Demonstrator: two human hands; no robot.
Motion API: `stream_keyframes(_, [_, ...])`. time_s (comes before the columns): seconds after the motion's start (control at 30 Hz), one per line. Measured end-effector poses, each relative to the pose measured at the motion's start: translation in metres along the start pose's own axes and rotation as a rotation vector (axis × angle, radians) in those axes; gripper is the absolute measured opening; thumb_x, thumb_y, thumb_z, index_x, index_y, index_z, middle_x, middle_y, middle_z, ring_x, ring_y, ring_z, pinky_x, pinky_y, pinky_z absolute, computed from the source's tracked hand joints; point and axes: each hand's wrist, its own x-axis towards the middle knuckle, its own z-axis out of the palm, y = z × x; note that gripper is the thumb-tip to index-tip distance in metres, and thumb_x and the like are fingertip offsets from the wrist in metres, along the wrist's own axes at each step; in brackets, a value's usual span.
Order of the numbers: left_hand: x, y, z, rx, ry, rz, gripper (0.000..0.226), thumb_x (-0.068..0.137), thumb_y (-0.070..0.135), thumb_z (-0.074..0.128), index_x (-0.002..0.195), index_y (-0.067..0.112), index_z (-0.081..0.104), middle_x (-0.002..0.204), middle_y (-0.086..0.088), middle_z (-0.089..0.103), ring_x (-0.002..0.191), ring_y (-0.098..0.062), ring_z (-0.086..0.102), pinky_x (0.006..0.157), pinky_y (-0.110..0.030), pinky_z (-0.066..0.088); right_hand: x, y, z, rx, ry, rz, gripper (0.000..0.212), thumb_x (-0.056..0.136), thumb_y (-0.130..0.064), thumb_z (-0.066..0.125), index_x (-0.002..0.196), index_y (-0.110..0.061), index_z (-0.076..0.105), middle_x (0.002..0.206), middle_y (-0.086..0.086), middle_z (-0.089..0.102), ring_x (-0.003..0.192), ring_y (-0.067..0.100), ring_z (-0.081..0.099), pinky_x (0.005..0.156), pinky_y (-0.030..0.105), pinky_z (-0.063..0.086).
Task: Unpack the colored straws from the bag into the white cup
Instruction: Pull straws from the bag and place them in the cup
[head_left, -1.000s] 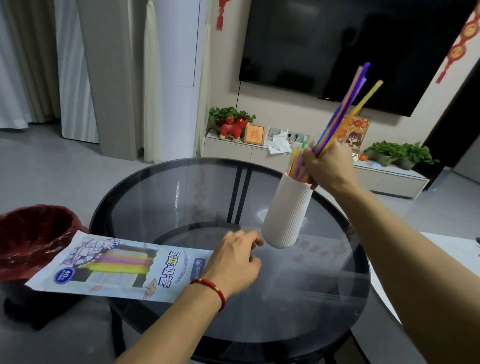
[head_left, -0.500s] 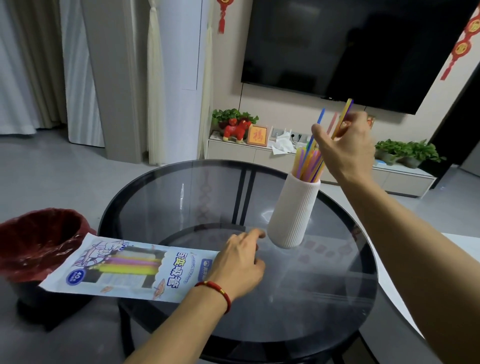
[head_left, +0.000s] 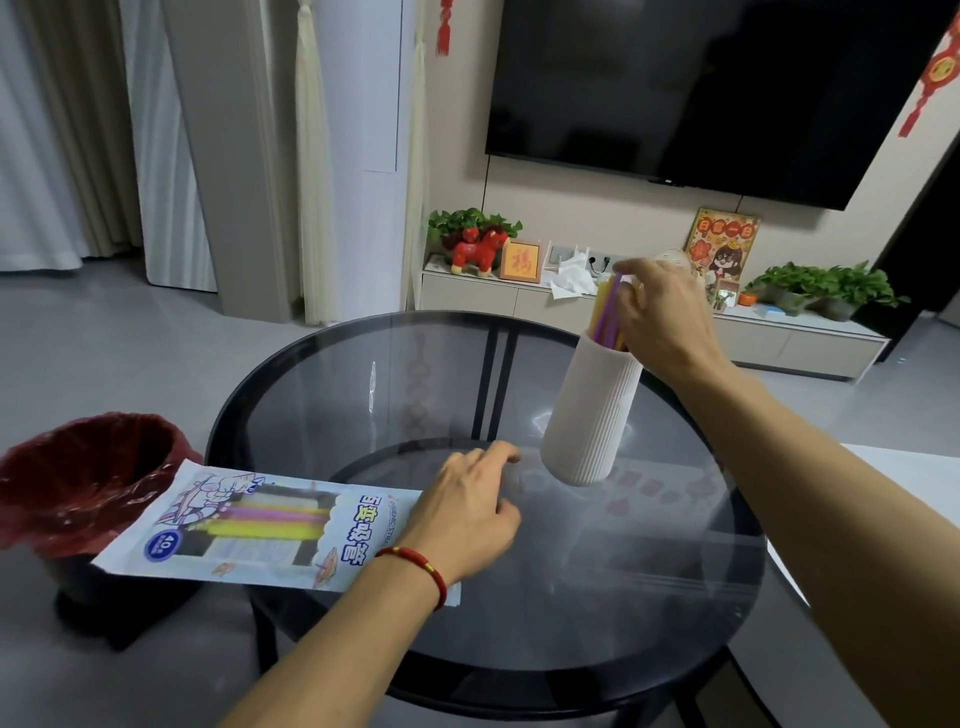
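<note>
A ribbed white cup (head_left: 592, 410) stands on the round dark glass table (head_left: 363, 395), right of centre. Yellow and purple straws (head_left: 607, 317) poke out of its top. My right hand (head_left: 660, 317) is over the cup's mouth, fingers curled around the straw tops. The printed straw bag (head_left: 249, 525) lies flat at the table's left edge, overhanging it, with yellow and pink straws showing through its window. My left hand (head_left: 467, 514) rests palm down on the bag's right end, fingers spread toward the cup's base.
A bin with a dark red liner (head_left: 78, 478) stands on the floor left of the table, under the bag's overhang. A low TV cabinet (head_left: 519, 301) with plants and ornaments runs along the far wall. A white surface (head_left: 909, 467) edges in at right.
My right hand has come down with the straws, which slid deep into the cup; only short tips show now. The left hand and the bag have stayed put.
</note>
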Motion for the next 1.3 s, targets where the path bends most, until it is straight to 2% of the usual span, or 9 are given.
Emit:
stream_keyframes(0.07, [-0.002, -0.007, -0.007, 0.042, -0.045, -0.008, 0.054, 0.087, 0.028, 0.055, 0.139, 0.029, 0.04, 0.126, 0.003, 0.052, 0.123, -0.019, 0.041, 0.097, -0.039, 0.046, -0.005, -0.001, -0.005, 0.019, 0.06, -0.057, 0.035, 0.103, -0.015, 0.051, 0.135, -0.005, 0.064, 0.141, 0.017, 0.063, 0.131, 0.035, 0.053, 0.106, 0.045, 0.04])
stream_keyframes(0.2, [-0.013, -0.029, -0.012, 0.38, -0.323, -0.02, 0.114, 0.066, 0.073, 0.057, 0.157, 0.028, 0.003, 0.158, -0.008, 0.023, 0.147, -0.027, 0.014, 0.119, -0.057, 0.019, -0.045, -0.014, -0.011, 0.14, 0.217, -0.237, 0.022, 0.098, -0.009, 0.053, 0.112, -0.004, 0.068, 0.113, 0.014, 0.068, 0.103, 0.027, 0.061, 0.087, 0.032, 0.044])
stream_keyframes(0.33, [-0.026, -0.06, -0.009, 0.613, -0.551, -0.066, 0.148, 0.05, 0.091, 0.06, 0.147, 0.032, -0.035, 0.165, -0.012, -0.02, 0.151, -0.033, -0.023, 0.114, -0.07, -0.009, -0.131, -0.026, 0.02, 0.307, -0.324, -0.075, 0.016, 0.099, -0.02, 0.059, 0.107, -0.016, 0.072, 0.103, -0.001, 0.072, 0.083, 0.014, 0.067, 0.077, 0.037, 0.06])
stream_keyframes(0.5, [-0.015, -0.062, -0.021, 0.637, -0.494, 0.014, 0.134, 0.058, 0.074, 0.065, 0.156, 0.024, -0.012, 0.149, -0.009, 0.031, 0.143, -0.03, 0.028, 0.119, -0.064, 0.003, -0.194, -0.032, 0.065, 0.431, -0.7, 0.226, 0.024, 0.105, -0.036, 0.052, 0.105, -0.018, 0.068, 0.094, -0.003, 0.07, 0.073, 0.013, 0.065, 0.068, 0.026, 0.055])
stream_keyframes(0.63, [-0.015, -0.042, -0.015, 0.767, -0.371, 0.163, 0.118, 0.059, 0.068, 0.064, 0.152, 0.012, 0.018, 0.129, -0.007, 0.039, 0.119, -0.029, 0.044, 0.11, -0.055, 0.03, -0.205, -0.041, 0.078, 0.711, -0.734, 0.558, 0.038, 0.106, -0.043, 0.044, 0.1, -0.012, 0.064, 0.094, 0.01, 0.068, 0.056, 0.018, 0.061, 0.042, 0.025, 0.046])
stream_keyframes(0.73, [-0.015, -0.02, -0.012, 0.793, -0.3, 0.218, 0.108, 0.059, 0.062, 0.066, 0.145, 0.01, 0.026, 0.121, -0.007, 0.04, 0.11, -0.028, 0.045, 0.095, -0.05, 0.039, -0.203, -0.045, 0.08, 0.896, -0.77, 0.748, 0.047, 0.107, -0.047, 0.035, 0.099, -0.015, 0.068, 0.086, 0.011, 0.069, 0.054, 0.022, 0.062, 0.042, 0.027, 0.047])
stream_keyframes(0.93, [-0.012, 0.023, -0.018, 1.126, -0.221, 0.304, 0.105, 0.071, 0.037, 0.075, 0.151, -0.001, 0.019, 0.131, -0.016, 0.035, 0.117, -0.032, 0.039, 0.102, -0.065, 0.032, -0.198, -0.048, 0.078, 1.095, -0.819, 0.947, 0.036, 0.099, -0.042, 0.046, 0.097, -0.018, 0.073, 0.071, 0.009, 0.078, 0.053, 0.022, 0.064, 0.043, 0.026, 0.045])
stream_keyframes(1.07, [-0.001, 0.034, -0.024, 1.323, -0.257, 0.376, 0.078, 0.088, 0.021, 0.062, 0.151, -0.002, 0.02, 0.134, -0.018, 0.036, 0.12, -0.034, 0.038, 0.105, -0.077, 0.022, -0.201, -0.048, 0.082, 1.324, -0.849, 0.974, 0.033, 0.103, -0.033, 0.046, 0.092, -0.014, 0.07, 0.081, 0.012, 0.076, 0.061, 0.02, 0.066, 0.047, 0.028, 0.046])
stream_keyframes(1.3, [0.009, 0.032, -0.04, 1.408, -0.255, 0.471, 0.099, 0.081, 0.029, 0.071, 0.154, 0.0, 0.012, 0.138, -0.02, 0.032, 0.123, -0.035, 0.036, 0.105, -0.078, 0.02, -0.196, -0.043, 0.086, 1.566, -0.834, 1.048, 0.022, 0.096, -0.026, 0.068, 0.091, -0.011, 0.083, 0.098, 0.008, 0.082, 0.079, 0.017, 0.078, 0.063, 0.026, 0.06])
